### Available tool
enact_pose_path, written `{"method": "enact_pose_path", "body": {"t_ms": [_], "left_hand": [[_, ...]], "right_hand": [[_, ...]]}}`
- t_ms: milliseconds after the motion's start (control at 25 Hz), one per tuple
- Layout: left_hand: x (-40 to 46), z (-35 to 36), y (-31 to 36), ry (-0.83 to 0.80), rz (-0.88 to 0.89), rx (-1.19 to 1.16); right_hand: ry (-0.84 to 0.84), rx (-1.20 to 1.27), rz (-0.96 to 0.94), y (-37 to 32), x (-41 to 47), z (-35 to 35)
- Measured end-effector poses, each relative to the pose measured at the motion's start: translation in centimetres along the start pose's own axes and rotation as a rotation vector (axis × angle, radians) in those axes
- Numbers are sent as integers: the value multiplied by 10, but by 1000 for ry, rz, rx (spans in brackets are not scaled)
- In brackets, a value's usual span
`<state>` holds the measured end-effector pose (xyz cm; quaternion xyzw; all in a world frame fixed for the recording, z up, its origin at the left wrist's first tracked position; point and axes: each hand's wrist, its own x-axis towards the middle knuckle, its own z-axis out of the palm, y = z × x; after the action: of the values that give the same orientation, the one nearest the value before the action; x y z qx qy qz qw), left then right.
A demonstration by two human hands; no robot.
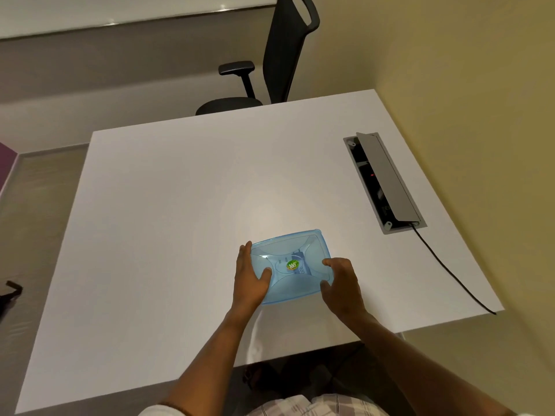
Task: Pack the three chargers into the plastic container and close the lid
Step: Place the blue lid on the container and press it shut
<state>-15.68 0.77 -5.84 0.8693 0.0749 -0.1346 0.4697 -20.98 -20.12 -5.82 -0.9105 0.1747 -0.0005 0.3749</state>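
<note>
A translucent blue plastic container [292, 256] sits on the white table [180, 205] near its front edge, with its blue lid on top and a green round sticker [292, 265] in the lid's middle. Dark charger shapes show faintly through the lid; I cannot tell how many. My left hand [250, 276] lies along the container's left side, thumb pressing on the lid. My right hand [341, 283] grips the container's right front corner, fingers curled over the lid's edge.
An open cable hatch [384, 181] with a raised grey flap is set into the table at the right, and a black cable [450, 271] runs from it over the table's right edge. A black office chair [270, 70] stands behind the table. A wall runs along the right.
</note>
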Motion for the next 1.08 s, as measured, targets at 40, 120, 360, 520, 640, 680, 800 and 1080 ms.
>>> {"method": "enact_pose_path", "body": {"t_ms": [40,120,360,520,640,680,800,1080], "left_hand": [[-1,1,0,3,5,5],[-2,2,-2,10,20,11],[0,5,-6,15,4,78],[0,19,5,73,-4,215],[0,30,11,51,80,366],[0,33,10,32,107,429],[1,38,4,14,143,608],[9,42,-1,-1,266,730]], "right_hand": [[-13,-4,-9,1,0,0],[-41,-22,-30,2,1,-1],[-113,-94,-57,3,5,-3],[-114,-185,-114,-1,10,-4],[-91,-228,-191,-9,22,-2],[-89,-241,-221,-12,27,-1],[-104,-287,-286,-23,47,5],[-215,-304,-325,-22,59,29]]}}
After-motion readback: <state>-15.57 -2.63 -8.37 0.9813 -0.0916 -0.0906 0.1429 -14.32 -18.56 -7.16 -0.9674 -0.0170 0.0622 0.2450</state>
